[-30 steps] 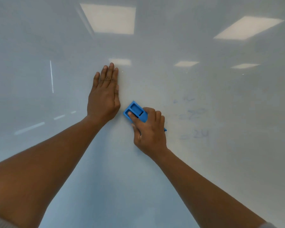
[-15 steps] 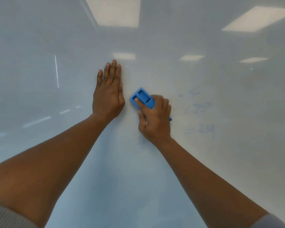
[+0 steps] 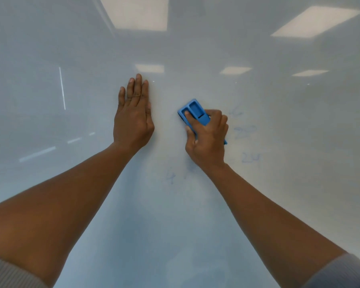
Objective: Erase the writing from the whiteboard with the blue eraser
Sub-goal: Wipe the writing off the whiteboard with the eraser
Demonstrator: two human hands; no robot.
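The whiteboard (image 3: 279, 204) fills the whole view. My right hand (image 3: 208, 140) grips the blue eraser (image 3: 193, 112) and presses it flat on the board, its upper end sticking out past my fingers. Faint blue writing (image 3: 250, 157) sits just right of that hand in three smudged lines, and a pale mark (image 3: 170, 176) shows below and left of my wrist. My left hand (image 3: 133, 119) lies flat on the board, fingers together and pointing up, a short gap left of the eraser.
Ceiling light panels reflect in the glossy board along the top (image 3: 137, 13) and right (image 3: 316, 21). A thin bright vertical reflection (image 3: 62, 88) shows at the left. Both forearms reach in from the bottom corners.
My right hand has slid the eraser to the right, away from my left hand, widening the gap. A faint mark below my wrist has come into view. The left hand stays put.
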